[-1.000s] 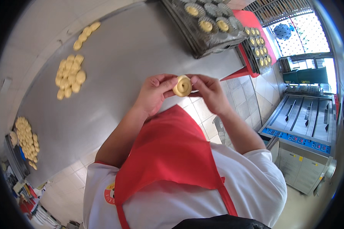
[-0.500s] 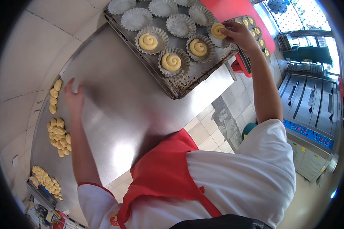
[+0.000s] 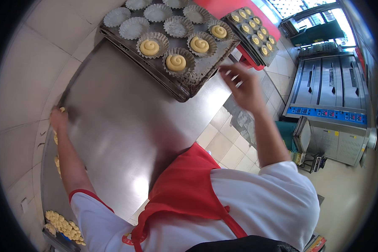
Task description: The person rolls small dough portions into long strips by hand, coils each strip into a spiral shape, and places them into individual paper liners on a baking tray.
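At the table's far left edge, my left hand (image 3: pixel 59 120) is closed round a small piece of yellow dough (image 3: pixel 62 109); the fingers partly hide it. More dough pieces (image 3: pixel 57 161) lie in a line beneath and beside that forearm. My right hand (image 3: pixel 244 87), a little blurred, hangs off the near right corner of the baking tray (image 3: pixel 184 93) with fingers apart and nothing in them. Coiled dough swirls, such as this one (image 3: pixel 175 62), sit in several fluted metal tins along the tray's near side. Other fluted tins (image 3: pixel 134 28) hold no dough.
The steel table (image 3: pixel 113 109) runs beneath both arms. A heap of dough pieces (image 3: pixel 65 227) lies at its lower left. Beyond the tray, a second tray (image 3: pixel 239 35) of filled tins rests on a red surface (image 3: pixel 222 8). A steel deck oven (image 3: pixel 323 84) stands at the right.
My right hand has let go of a dough swirl in the corner tin and drawn back toward me. My left hand has come down onto the dough pieces at the left edge and closed.
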`<state>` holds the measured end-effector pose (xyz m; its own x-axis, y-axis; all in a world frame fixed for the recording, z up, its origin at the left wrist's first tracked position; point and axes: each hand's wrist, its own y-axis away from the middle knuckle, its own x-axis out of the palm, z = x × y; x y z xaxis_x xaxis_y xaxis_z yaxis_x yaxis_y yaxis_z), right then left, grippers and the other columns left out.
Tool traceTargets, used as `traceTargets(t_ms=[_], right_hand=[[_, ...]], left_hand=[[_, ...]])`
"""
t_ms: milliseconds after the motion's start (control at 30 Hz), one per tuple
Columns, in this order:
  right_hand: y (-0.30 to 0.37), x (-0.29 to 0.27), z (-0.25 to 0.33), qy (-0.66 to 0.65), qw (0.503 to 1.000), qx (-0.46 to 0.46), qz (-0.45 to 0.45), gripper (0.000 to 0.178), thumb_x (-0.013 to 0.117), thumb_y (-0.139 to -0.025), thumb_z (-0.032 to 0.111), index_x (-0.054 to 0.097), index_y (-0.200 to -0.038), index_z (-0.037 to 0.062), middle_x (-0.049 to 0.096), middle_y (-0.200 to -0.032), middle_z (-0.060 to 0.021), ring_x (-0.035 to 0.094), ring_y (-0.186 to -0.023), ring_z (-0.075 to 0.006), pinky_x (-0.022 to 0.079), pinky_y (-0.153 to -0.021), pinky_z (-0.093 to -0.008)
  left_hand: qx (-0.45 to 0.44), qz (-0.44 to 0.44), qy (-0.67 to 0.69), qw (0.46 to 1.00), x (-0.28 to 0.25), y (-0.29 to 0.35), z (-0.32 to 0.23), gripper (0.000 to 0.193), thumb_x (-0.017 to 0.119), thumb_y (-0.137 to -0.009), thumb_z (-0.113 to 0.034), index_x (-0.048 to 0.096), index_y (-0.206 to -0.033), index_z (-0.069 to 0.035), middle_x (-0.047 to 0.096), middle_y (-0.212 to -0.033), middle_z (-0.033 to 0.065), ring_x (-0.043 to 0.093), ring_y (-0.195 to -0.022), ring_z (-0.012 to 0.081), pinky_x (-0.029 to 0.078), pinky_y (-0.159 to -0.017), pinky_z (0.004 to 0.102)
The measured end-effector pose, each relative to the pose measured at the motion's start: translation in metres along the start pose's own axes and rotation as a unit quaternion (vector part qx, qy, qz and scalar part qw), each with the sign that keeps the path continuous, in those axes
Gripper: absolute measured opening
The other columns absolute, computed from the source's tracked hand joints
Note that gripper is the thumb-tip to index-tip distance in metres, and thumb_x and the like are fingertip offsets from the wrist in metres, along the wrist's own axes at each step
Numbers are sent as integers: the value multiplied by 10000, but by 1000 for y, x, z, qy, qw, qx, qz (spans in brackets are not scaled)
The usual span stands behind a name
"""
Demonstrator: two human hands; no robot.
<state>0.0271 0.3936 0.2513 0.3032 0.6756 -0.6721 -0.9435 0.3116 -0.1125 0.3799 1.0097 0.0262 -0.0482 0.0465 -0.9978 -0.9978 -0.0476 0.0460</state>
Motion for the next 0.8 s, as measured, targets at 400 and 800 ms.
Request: traceTargets(t_ms=[400, 800], right_hand=[[177, 286, 175, -282, 951, -80, 101, 387, 814, -969, 161, 701, -1320, 44, 714, -1283, -129, 718, -1133, -220, 607, -889, -345], [309, 365, 74, 236, 904, -210, 287, 924, 632, -1029, 469, 250, -1645, -104, 204, -1738, -330, 207, -1615, -508, 204, -1312, -592]], left_hand=[[113, 12, 773, 624, -114, 354, -40, 181, 652, -1035, -39, 744, -1187, -6, 758, -1095, 65, 695, -915, 109, 576, -803, 264], [-26, -33, 629, 777, -4, 520, 16, 406, 756, -982, -152, 651, -1363, -56, 635, -1248, 135, 644, -1068, 226, 538, -882, 361]])
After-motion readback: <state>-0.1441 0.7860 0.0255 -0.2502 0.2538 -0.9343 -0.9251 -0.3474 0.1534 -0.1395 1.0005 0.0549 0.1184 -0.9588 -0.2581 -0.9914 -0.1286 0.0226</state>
